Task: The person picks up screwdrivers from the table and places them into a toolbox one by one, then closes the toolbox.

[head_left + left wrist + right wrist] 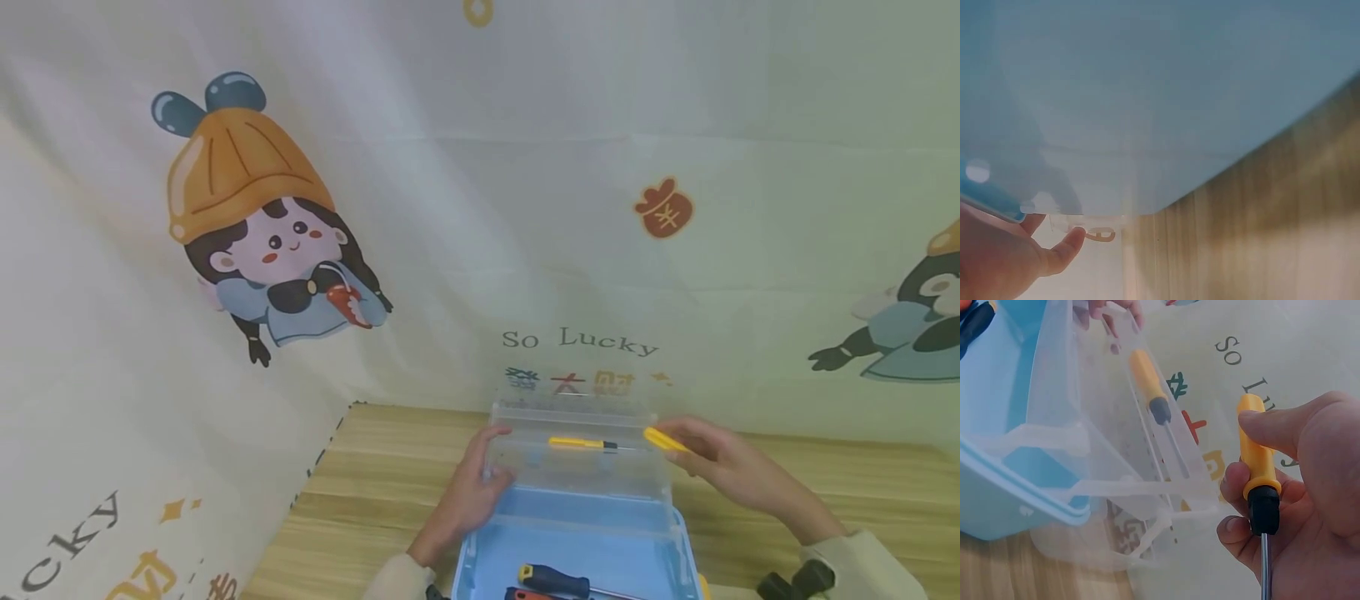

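A blue toolbox [573, 542] has its clear lid [577, 477] swung up at the back. My left hand [480, 483] holds the lid at its left edge, thumb and fingers around it; in the left wrist view the blue box wall fills much of the picture above that hand [1016, 256]. My right hand [720, 458] grips a yellow-handled screwdriver [1257, 447] with a black collar, beside the lid's right edge, its metal shaft pointing back past the palm. A similar yellow screwdriver [1147, 378] lies in the lid.
Inside the box lie a dark-handled screwdriver [555, 581] with a yellow end and a red-handled tool [525, 594]. The box stands on a wood-grain table [405, 442]. A printed cloth [450, 250] hangs behind the table.
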### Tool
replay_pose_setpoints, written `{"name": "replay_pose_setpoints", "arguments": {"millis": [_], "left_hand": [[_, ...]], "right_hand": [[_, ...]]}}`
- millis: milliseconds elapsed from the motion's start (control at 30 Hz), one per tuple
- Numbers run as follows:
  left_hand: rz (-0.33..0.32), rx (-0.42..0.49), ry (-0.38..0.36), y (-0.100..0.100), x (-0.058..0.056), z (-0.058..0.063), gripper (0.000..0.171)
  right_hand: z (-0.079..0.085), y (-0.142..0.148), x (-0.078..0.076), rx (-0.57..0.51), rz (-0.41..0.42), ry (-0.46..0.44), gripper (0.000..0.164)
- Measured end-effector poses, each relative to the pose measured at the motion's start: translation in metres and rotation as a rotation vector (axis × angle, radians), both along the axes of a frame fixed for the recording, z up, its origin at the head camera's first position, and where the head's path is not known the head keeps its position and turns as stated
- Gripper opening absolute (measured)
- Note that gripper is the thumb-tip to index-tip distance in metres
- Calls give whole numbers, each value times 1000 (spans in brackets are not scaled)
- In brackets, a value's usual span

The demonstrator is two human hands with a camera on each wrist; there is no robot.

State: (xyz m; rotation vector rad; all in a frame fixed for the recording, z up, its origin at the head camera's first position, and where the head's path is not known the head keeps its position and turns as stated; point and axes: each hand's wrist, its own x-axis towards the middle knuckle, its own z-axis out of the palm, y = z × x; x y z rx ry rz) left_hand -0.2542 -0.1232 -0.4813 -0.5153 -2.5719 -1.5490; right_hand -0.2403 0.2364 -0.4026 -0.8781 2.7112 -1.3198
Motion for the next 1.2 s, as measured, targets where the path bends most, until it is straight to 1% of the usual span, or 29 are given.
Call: {"name": "replay_pose_setpoints", "arguments": {"millis": [200, 333, 500, 633, 967, 1200], "left_hand": [[0, -3, -18, 1, 0, 0, 56], [-7, 10, -31, 1, 1, 0, 57], [-11, 20, -25, 1, 2, 1, 58], [-4, 15, -13, 1, 2, 1, 58], [8, 8, -22, 1, 2, 1, 58], [8, 22, -33, 2, 2, 0, 59]], "right_hand": [[2, -5, -3, -7, 10, -20, 36], [4, -8, -5, 1, 5, -13, 36], [7, -10, -7, -10, 32, 1, 35], [11, -13, -8, -23, 50, -14, 33], [13, -22, -14, 1, 46, 19, 33], [17, -28, -17, 18, 50, 10, 33]]}}
